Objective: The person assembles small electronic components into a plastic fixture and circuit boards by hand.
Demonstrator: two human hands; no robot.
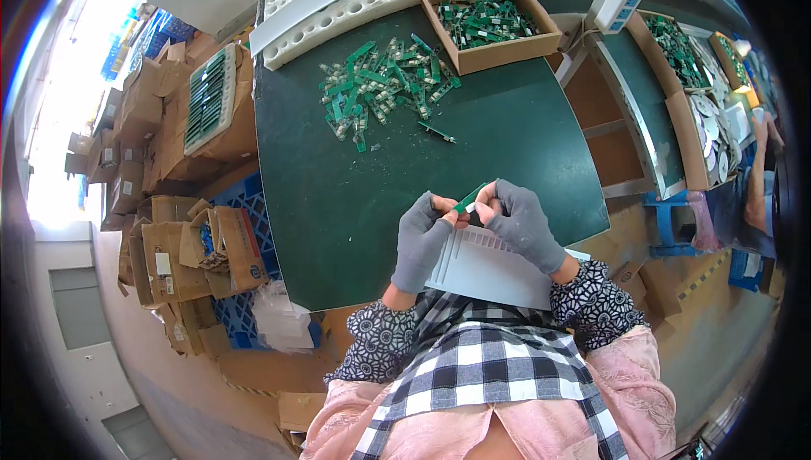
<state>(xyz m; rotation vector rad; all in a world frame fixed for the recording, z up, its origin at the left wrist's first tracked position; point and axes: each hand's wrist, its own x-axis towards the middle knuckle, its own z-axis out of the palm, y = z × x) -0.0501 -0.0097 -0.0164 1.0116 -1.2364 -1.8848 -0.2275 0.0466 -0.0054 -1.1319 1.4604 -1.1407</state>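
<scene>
Both of my hands wear grey fingerless gloves and meet over the near edge of the green table (338, 232). My left hand (424, 236) pinches one end of a narrow green circuit board (470, 198). At the board's other side, the fingers of my right hand (522, 222) are closed on it, with a small white piece at their tips. Whether that piece is stuck to the board I cannot tell. Below the hands lies a white sheet (486, 278) with rows of slots or strips, partly covered by my right hand. A loose pile of small circuit boards (380, 84) lies farther back.
Behind the pile stands a cardboard box (473, 60) full of small boards, beside a white foam tray (372, 16) with round holes. Stacked cartons (160, 261) fill the floor at left. At right, another person (752, 190) sits by a second bench with boxes.
</scene>
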